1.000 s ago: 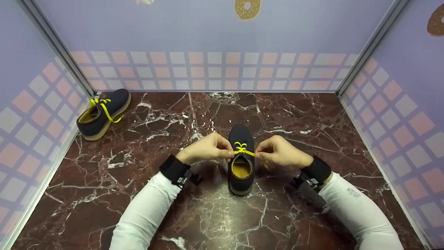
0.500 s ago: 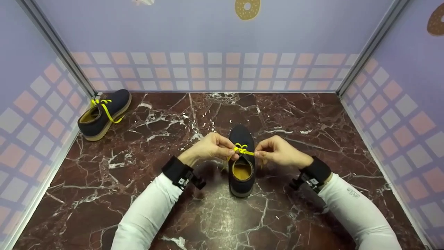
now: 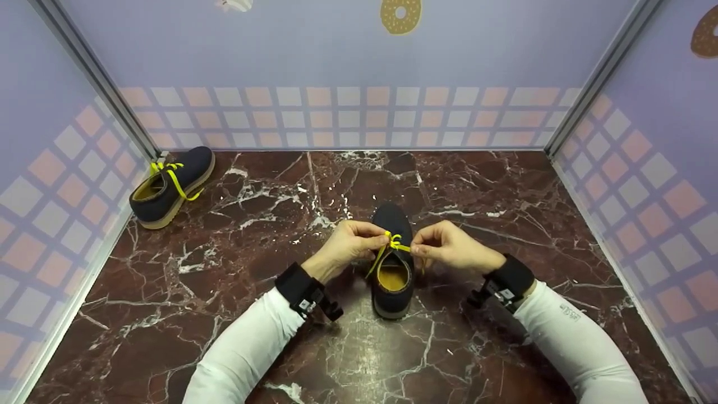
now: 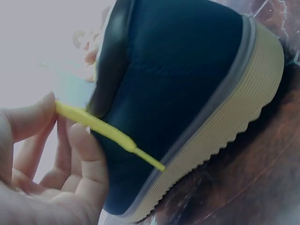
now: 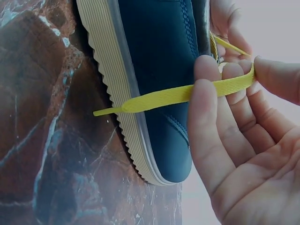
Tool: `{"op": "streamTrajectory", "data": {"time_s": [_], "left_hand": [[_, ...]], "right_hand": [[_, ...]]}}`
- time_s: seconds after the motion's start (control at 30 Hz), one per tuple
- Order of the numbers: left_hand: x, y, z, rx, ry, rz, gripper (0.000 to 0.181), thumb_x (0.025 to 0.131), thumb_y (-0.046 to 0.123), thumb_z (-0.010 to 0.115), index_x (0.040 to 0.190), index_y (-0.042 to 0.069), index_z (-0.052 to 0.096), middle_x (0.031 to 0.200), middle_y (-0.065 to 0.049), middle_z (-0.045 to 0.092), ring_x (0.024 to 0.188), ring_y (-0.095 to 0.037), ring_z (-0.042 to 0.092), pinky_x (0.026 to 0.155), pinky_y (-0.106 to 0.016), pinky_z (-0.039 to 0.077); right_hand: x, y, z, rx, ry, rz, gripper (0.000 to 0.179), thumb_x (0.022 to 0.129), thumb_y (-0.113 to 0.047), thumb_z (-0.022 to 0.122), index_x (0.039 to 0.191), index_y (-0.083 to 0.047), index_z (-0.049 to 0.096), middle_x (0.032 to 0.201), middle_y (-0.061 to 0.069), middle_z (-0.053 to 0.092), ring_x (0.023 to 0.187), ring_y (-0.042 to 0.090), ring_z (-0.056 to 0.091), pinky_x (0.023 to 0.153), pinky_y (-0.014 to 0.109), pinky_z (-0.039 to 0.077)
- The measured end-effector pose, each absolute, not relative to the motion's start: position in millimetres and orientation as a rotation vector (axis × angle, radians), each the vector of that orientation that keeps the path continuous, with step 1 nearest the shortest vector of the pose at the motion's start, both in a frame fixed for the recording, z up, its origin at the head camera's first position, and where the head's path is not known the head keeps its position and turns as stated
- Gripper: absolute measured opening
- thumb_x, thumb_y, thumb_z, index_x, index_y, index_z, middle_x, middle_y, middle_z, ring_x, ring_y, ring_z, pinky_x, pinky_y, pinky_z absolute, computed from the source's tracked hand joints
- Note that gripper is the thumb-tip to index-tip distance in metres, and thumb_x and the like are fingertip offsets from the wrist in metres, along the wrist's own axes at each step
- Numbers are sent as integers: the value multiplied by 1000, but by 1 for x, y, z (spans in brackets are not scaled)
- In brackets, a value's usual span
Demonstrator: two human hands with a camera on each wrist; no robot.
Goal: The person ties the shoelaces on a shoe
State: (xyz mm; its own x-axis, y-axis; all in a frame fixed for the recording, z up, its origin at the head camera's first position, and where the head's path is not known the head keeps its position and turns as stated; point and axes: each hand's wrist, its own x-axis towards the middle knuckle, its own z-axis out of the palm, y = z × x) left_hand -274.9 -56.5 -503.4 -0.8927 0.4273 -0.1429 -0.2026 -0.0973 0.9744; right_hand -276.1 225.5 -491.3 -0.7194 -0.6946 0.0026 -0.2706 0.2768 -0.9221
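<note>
A dark navy shoe (image 3: 391, 303) with a pale ridged sole and yellow lining stands at mid-table, toe pointing away from me. Its yellow shoelace (image 3: 396, 243) is crossed over the throat. From the left, my left hand (image 3: 354, 242) pinches one lace end between thumb and index finger; the free tip (image 4: 150, 159) hangs past the sole in the left wrist view. On the other side my right hand (image 3: 453, 248) pinches the opposite end, drawn taut toward the knot. In the right wrist view the flat lace (image 5: 164, 97) runs across the fingers, its tip dangling.
A matching shoe (image 3: 147, 213) with loose yellow laces rests at the back left, against the wall. Red-brown marbled tabletop (image 3: 482, 348) spreads around both shoes, bounded by lilac checked walls (image 3: 336, 56) at the back and sides.
My left hand has shifted slightly right and up, closer over the knot, its lace end now hanging down beside the shoe's opening. The right hand has barely moved.
</note>
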Motion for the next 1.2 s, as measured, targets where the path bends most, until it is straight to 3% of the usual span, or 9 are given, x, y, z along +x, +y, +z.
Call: {"op": "streamTrajectory", "data": {"time_s": [0.23,0.33,0.6,0.7,0.83,0.97,1.2], "left_hand": [[-272,-46,-506,226,1791,2129,12,99,1,81,111,-1,85,104,-4,89,75,-5,73,61,-18,54],[-272,-44,-508,208,1828,2145,12,99,3,83,110,-2,85,102,-4,89,70,-5,70,59,-18,53],[-272,-41,-509,191,1900,2139,16,96,4,86,109,-5,82,89,4,85,66,-5,68,57,-19,53],[-272,-41,-509,188,1899,2133,23,97,3,85,116,-7,79,88,4,84,68,-5,69,58,-18,53],[-270,-40,-509,188,1905,2122,29,99,4,82,126,-9,79,89,7,83,69,-4,69,58,-18,54],[-270,-40,-508,195,1920,2125,25,101,5,81,122,-8,81,85,9,81,65,-5,65,57,-18,53],[-268,-39,-509,222,1943,2139,20,102,6,80,117,-7,82,82,9,79,65,-5,64,56,-19,52]], "right_hand": [[-275,226,-493,-866,2134,-1445,19,109,-5,68,103,13,75,88,37,75,70,16,77,67,30,66],[-274,226,-492,-857,2124,-1454,17,107,-3,70,104,13,75,88,34,76,71,16,78,68,31,67],[-271,228,-494,-829,2058,-1523,26,107,-5,69,104,21,71,80,0,79,65,10,72,62,28,63],[-271,229,-494,-841,2038,-1550,29,109,-5,68,102,23,68,77,-5,76,62,5,66,58,23,56],[-270,229,-492,-842,2013,-1578,22,110,-6,65,94,7,74,72,-3,72,60,3,61,56,20,48],[-269,230,-485,-823,1976,-1626,24,111,-7,63,93,-13,78,72,-5,71,59,3,61,56,18,48],[-268,229,-468,-744,1962,-1752,25,112,-7,62,96,-15,80,77,-10,73,56,0,55,53,17,47]]}}
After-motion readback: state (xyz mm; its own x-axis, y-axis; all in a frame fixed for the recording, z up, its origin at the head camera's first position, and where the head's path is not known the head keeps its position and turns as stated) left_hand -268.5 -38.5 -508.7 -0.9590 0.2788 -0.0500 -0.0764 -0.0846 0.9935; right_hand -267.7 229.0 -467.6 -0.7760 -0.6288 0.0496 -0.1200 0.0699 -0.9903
